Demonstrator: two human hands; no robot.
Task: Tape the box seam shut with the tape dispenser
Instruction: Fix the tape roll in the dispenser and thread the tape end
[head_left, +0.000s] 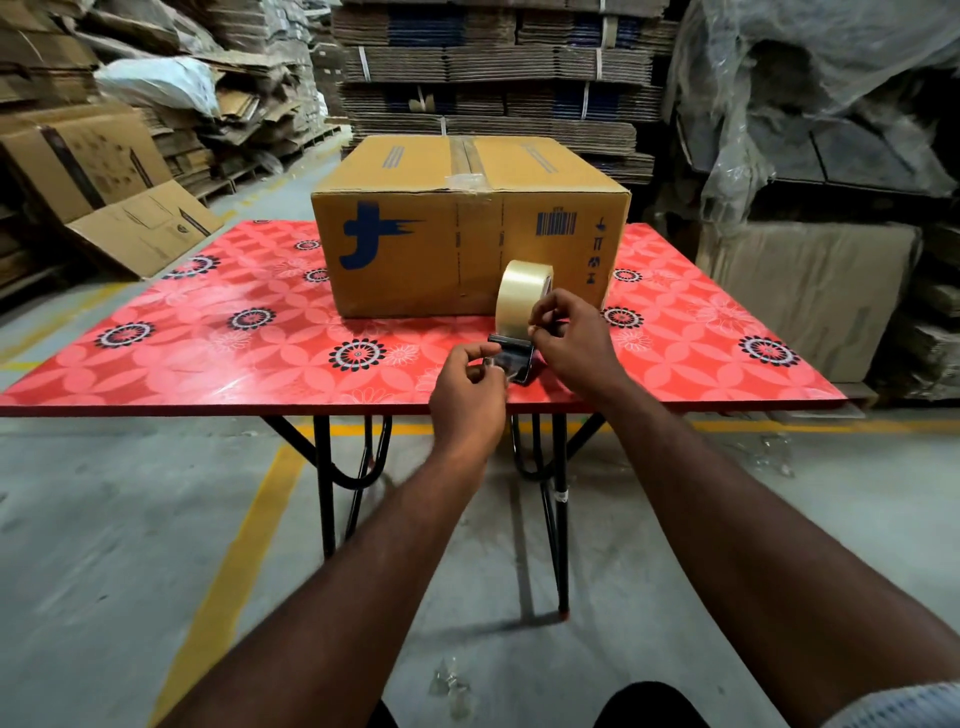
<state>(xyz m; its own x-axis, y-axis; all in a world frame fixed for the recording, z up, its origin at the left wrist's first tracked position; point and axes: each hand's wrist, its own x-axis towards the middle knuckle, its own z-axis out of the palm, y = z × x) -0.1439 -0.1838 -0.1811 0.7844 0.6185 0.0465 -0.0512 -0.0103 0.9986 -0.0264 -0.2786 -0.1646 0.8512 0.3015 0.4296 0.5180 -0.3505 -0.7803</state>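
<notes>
Left fingers (477, 359) pinch what looks like the loose tape end (500, 365) at the black mouth of the tape dispenser (511, 345). Right fingers (545, 312) are curled round the dispenser just beyond, against the clear tape roll (519, 296). The dispenser sits on the red tabletop (208, 338), and the box (415, 249) stands just past the fingers, its face close behind the roll.

I judge the step to be freeing a lead of tape. I'd draw it straight and level so it doesn't fold on itself, keep the right grip firm so the roll doesn't skid, and leave enough lead to lap over the box's near top edge.

The seam (465, 156) runs away from the fingers along the lid. A strip seems to lie on it already, crumpled at the near end.

The tabletop's front edge is right under my left fingers, so I'd work away from it. The lift path is up and forward over the box, and the cardboard stacks (493, 67) are well beyond.
</notes>
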